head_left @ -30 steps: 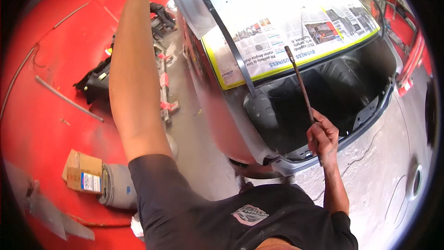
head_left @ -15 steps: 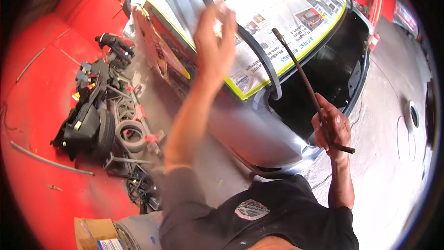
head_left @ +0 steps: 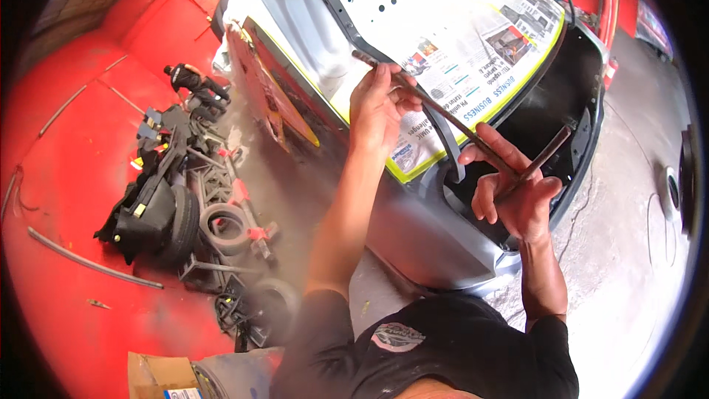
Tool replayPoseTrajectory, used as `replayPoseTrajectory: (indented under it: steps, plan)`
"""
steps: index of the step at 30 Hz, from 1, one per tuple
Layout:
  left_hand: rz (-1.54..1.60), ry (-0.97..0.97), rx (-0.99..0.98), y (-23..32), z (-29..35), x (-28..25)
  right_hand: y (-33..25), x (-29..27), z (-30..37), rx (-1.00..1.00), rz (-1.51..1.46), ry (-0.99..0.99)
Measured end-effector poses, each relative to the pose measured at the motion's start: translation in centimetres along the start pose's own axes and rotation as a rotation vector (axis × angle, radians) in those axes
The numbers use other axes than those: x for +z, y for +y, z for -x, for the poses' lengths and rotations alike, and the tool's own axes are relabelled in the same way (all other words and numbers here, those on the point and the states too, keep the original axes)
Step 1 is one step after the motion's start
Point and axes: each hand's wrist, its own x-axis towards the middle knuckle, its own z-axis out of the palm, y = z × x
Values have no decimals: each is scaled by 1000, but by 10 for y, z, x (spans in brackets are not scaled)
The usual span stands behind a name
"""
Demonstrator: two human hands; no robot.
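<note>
Left hand [head_left: 378,106] pinched near the far end, right hand [head_left: 521,203] spread loosely at the bend, and this L-shaped metal bar [head_left: 458,125], up before the open car trunk [head_left: 546,107], looks stiff, fairly weighty, best gripped along its long shank.

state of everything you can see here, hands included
Left hand: fingers closed on the bent rod near its upper end
Right hand: fingers spread, rod lying across them at its bend
Bent rod: in the hands, raised above the car
Newspaper: laid over the rear window, edged with yellow tape
Trunk: open
</note>
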Motion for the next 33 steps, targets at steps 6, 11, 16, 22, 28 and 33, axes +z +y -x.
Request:
replayPoseTrajectory:
  steps: [6, 11, 16, 22, 28, 33]
  plan:
    - [-137, 77, 21, -1, -50, -1, -16, -14, -41, 231, 301, 353]
    - [-242, 118, 46, 6, -62, -5, -19, -24, -68, 257, 303, 357]
    - [-278, 138, 46, 8, -68, -10, -21, -23, -78, 274, 311, 348]
    - [-215, 126, 47, 7, -68, -13, -25, -10, -84, 294, 365, 372]
    - [-145, 75, 103, 7, -53, -8, -30, 19, -89, 317, 519, 383]
    - [-622, 32, 427, -1, -4, 27, -27, 23, -89, 344, 329, 442]
